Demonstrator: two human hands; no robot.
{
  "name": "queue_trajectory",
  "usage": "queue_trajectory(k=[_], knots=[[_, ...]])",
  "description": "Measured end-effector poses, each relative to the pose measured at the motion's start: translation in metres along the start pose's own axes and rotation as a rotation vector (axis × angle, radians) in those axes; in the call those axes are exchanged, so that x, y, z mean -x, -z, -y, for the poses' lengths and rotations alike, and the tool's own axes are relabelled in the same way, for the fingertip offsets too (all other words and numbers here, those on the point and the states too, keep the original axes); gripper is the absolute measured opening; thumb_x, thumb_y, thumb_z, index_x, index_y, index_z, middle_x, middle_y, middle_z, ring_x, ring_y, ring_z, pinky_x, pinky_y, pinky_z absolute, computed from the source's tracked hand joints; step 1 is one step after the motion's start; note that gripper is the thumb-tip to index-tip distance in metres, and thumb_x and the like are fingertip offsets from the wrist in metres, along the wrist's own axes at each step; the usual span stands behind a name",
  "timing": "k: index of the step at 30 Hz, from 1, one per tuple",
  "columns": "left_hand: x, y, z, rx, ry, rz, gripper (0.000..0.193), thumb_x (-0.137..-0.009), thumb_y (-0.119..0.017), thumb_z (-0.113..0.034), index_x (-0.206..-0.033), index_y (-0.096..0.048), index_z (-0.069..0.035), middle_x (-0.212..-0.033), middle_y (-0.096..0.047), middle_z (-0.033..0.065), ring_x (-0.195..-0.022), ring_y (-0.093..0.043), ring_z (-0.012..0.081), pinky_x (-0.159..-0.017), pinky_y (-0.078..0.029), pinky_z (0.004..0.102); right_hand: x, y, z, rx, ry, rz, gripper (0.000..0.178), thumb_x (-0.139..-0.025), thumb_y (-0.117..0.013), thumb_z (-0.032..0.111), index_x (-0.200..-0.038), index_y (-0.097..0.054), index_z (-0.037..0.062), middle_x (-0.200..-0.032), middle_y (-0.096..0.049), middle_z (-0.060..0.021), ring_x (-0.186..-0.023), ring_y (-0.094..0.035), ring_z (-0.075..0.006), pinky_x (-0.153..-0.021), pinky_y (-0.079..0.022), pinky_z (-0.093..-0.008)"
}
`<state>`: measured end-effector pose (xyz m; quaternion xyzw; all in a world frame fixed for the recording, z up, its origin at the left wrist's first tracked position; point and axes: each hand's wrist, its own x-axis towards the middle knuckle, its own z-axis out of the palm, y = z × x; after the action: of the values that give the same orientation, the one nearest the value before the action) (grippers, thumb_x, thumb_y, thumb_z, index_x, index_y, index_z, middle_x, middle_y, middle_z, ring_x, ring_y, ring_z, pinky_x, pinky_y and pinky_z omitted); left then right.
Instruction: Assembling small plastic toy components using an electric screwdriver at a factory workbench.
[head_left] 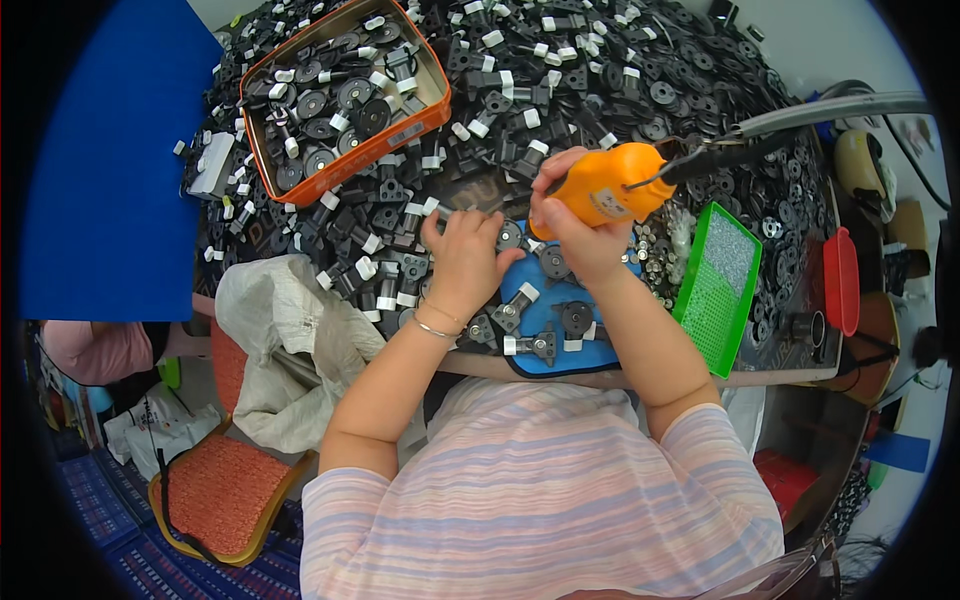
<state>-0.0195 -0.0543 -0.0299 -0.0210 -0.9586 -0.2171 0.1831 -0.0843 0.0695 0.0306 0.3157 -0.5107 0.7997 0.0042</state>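
My right hand is wrapped round an orange power screwdriver, held tilted with its cable end up to the right. Its working tip is hidden behind the hand. My left hand is bent over the black parts, thumb and forefinger at the edge of a black wheel part; the other fingertips are partly hidden. Below the hands lies a blue mat with several black parts, including a bracket with a white end and a black disc.
A heap of black parts covers the table's far side. An orange-rimmed box of parts stands far left. At right are a green tray with small silvery pieces, a red tray and a thick cable. A white sack hangs near left.
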Motion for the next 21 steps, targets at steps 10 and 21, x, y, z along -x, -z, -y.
queue_trajectory(k=[10, 21], knots=[[-0.002, 0.0, 0.002, 0.019, -0.003, 0.011, 0.046, -0.062, -0.073, -0.031, -0.098, -0.061, -0.005, -0.086, -0.057, 0.0044, -0.09, -0.051, 0.021, -0.091, -0.024, 0.0473, -0.004, -0.004, -0.003, 0.005, -0.131, 0.068, 0.025, -0.071, -0.059, -0.005, -0.092, -0.047, 0.0001, -0.085, -0.05, -0.0098, -0.061, -0.053, -0.0131, -0.054, -0.045, -0.023], [-0.006, 0.001, 0.0, 0.008, 0.006, 0.056, 0.045, -0.061, -0.073, -0.031, -0.096, -0.061, -0.005, -0.083, -0.058, 0.0045, -0.088, -0.052, 0.0212, -0.092, -0.024, 0.0477, -0.024, 0.011, 0.004, 0.018, 0.033, 0.331, 0.029, -0.069, -0.066, 0.007, -0.093, -0.049, 0.0012, -0.086, -0.05, -0.0109, -0.069, -0.052, -0.0148, -0.06, -0.046, -0.0253]])
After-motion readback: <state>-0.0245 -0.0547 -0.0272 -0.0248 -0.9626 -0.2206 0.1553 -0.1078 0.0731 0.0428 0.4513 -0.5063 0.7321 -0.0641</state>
